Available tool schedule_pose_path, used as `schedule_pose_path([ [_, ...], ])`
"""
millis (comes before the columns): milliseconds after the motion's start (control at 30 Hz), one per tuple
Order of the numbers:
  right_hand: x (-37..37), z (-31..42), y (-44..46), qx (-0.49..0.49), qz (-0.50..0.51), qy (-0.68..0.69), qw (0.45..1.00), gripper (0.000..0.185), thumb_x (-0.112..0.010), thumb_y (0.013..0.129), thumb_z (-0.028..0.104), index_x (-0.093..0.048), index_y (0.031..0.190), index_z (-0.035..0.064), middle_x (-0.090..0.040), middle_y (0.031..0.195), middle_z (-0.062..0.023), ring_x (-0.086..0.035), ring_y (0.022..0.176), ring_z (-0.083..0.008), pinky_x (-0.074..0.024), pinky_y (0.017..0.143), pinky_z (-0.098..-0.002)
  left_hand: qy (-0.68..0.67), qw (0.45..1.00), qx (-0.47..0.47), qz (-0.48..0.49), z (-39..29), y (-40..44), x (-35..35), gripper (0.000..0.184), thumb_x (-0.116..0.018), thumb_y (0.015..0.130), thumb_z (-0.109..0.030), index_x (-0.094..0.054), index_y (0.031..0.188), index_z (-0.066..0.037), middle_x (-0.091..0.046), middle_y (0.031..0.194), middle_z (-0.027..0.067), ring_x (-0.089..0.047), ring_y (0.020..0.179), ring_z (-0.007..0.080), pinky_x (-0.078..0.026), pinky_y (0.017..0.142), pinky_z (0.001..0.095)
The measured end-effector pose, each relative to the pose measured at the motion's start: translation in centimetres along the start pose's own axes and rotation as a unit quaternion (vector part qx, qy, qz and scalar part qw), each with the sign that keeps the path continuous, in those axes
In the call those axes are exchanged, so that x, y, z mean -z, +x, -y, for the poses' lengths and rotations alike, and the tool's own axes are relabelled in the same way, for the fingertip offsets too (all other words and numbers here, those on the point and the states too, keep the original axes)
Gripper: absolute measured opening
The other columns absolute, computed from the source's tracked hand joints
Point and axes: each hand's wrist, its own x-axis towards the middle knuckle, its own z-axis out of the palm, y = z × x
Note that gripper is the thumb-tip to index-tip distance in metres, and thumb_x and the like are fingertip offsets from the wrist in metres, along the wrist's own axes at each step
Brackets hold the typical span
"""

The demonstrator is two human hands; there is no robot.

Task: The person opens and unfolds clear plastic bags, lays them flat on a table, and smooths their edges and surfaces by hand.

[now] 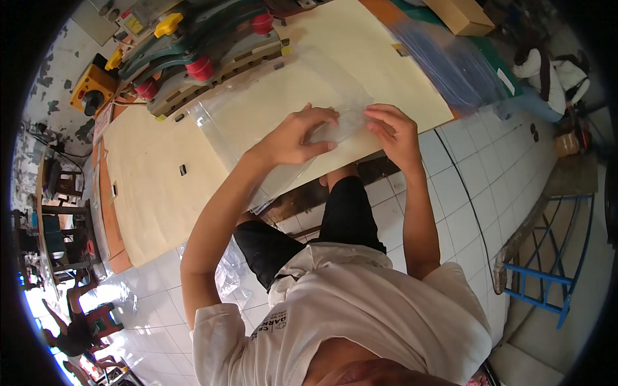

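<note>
A thin, clear plastic sheet (pixel 244 96) lies across the pale board on the table, with part of it lifted and crumpled between my hands. My left hand (pixel 296 136) curves around the crumpled part, thumb and fingers on either side of it. On the other side, my right hand (pixel 397 135) has its fingertips closed on the plastic near the table's front edge. Glare on the film makes its exact edges hard to follow.
A green press-like machine (pixel 212 48) with red and yellow knobs stands at the back left. Stacked clear sheets (pixel 444 64) and a cardboard box (pixel 460 16) are at the back right. A blue metal rack (pixel 547 276) stands right; a person (pixel 547 77) sits beyond.
</note>
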Motion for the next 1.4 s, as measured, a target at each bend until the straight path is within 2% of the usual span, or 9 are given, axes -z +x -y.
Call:
schedule_pose_path([
  [33, -0.2, -0.1, 0.1, -0.013, -0.005, 0.009, 1.0, 0.028, -0.074, 0.081, -0.003, -0.072, 0.108, 0.0013, -0.07, 0.108, -0.0115, -0.066, 0.103, -0.0265, -0.0523, 0.091, -0.0339, -0.033, 0.999, 0.007, -0.015, -0.3, -0.1, 0.3, 0.035, -0.073, 0.083, -0.018, -0.064, 0.114, -0.003, -0.065, 0.125, 0.0185, -0.069, 0.099, 0.0292, -0.052, 0.094, 0.0423],
  [67, -0.3, -0.1, 0.1, -0.013, -0.003, 0.01, 1.0, 0.028, -0.074, 0.081, -0.003, -0.072, 0.108, 0.0013, -0.07, 0.108, -0.0115, -0.066, 0.103, -0.0265, -0.0523, 0.091, -0.0339, -0.033, 0.999, 0.008, -0.016, -0.6, -0.3, 0.6, 0.035, -0.073, 0.083, -0.018, -0.064, 0.114, -0.003, -0.065, 0.125, 0.0185, -0.069, 0.099, 0.0292, -0.052, 0.094, 0.0423],
  [133, -0.6, 0.1, 0.4, 0.024, -0.005, -0.01, 1.0, 0.016, -0.073, 0.082, 0.002, -0.072, 0.098, 0.0021, -0.071, 0.1, -0.0092, -0.065, 0.096, -0.0264, -0.051, 0.087, -0.0361, 0.008, 0.999, 0.041, -0.029, -1.5, -0.8, 1.4, 0.024, -0.074, 0.083, -0.015, -0.07, 0.102, 0.0, -0.073, 0.102, 0.017, -0.07, 0.076, 0.0235, -0.055, 0.068, 0.0314],
  [233, -0.9, 1.1, 1.2, 0.124, -0.021, -0.096, 0.987, 0.004, -0.071, 0.085, 0.006, -0.068, 0.088, 0.0038, -0.069, 0.092, -0.0068, -0.063, 0.09, -0.0264, -0.0475, 0.084, -0.0369, 0.018, 0.996, 0.043, -0.077, -2.7, -2.1, 2.1, 0.014, -0.071, 0.086, -0.011, -0.073, 0.093, 0.001, -0.073, 0.082, 0.0146, -0.066, 0.063, 0.0205, -0.053, 0.062, 0.0302],
  [567, -1.2, 10.8, 3.8, 0.173, -0.077, -0.014, 0.982, 0.008, -0.069, 0.087, 0.007, -0.062, 0.084, 0.0041, -0.065, 0.08, -0.0067, -0.063, 0.078, -0.0245, -0.0466, 0.075, -0.0338, -0.107, 0.981, 0.15, -0.054, -11.3, -5.7, 7.8, 0.011, -0.065, 0.094, -0.002, -0.07, 0.094, 0.008, -0.072, 0.084, 0.0098, -0.067, 0.077, 0.0127, -0.054, 0.073, 0.026],
  [733, -0.9, 14.0, 4.9, 0.116, -0.05, 0.017, 0.992, 0.012, -0.072, 0.086, 0.006, -0.064, 0.081, -0.0001, -0.065, 0.073, -0.0083, -0.062, 0.065, -0.0194, -0.048, 0.062, -0.0287, -0.212, 0.956, 0.199, -0.034, -12.0, -6.5, 9.9, 0.013, -0.062, 0.097, -0.005, -0.065, 0.1, 0.008, -0.072, 0.087, 0.0135, -0.072, 0.082, 0.0198, -0.057, 0.075, 0.03],
  [1067, -1.5, 15.7, 5.6, 0.093, -0.06, 0.024, 0.994, 0.014, -0.072, 0.086, 0.008, -0.065, 0.079, -0.0017, -0.066, 0.069, -0.0087, -0.063, 0.064, -0.0184, -0.0488, 0.063, -0.0282, -0.268, 0.937, 0.223, -0.011, -11.4, -7.0, 10.7, 0.016, -0.06, 0.099, -0.008, -0.063, 0.1, 0.007, -0.072, 0.088, 0.0148, -0.072, 0.08, 0.0208, -0.059, 0.074, 0.0319],
  [1267, -1.1, 14.8, 4.3, 0.163, -0.067, -0.002, 0.984, 0.022, -0.071, 0.09, 0.011, -0.063, 0.104, -0.0046, -0.068, 0.094, -0.0088, -0.062, 0.09, -0.0152, -0.0473, 0.085, -0.0276, -0.23, 0.941, 0.235, -0.076, -12.7, -7.4, 9.6, 0.015, -0.063, 0.097, -0.008, -0.065, 0.097, 0.007, -0.072, 0.088, 0.0135, -0.072, 0.079, 0.0183, -0.059, 0.075, 0.03],
  [1400, -3.1, 13.2, -0.1, 0.04, -0.214, 0.009, 0.976, 0.042, -0.071, 0.09, 0.013, -0.052, 0.125, -0.0036, -0.065, 0.107, -0.0126, -0.064, 0.095, -0.0213, -0.0496, 0.087, -0.0332, -0.147, 0.954, 0.201, -0.165, -12.8, -8.1, 6.5, 0.009, -0.067, 0.091, -0.005, -0.07, 0.092, 0.004, -0.072, 0.081, 0.0083, -0.069, 0.073, 0.0109, -0.057, 0.065, 0.0251],
])
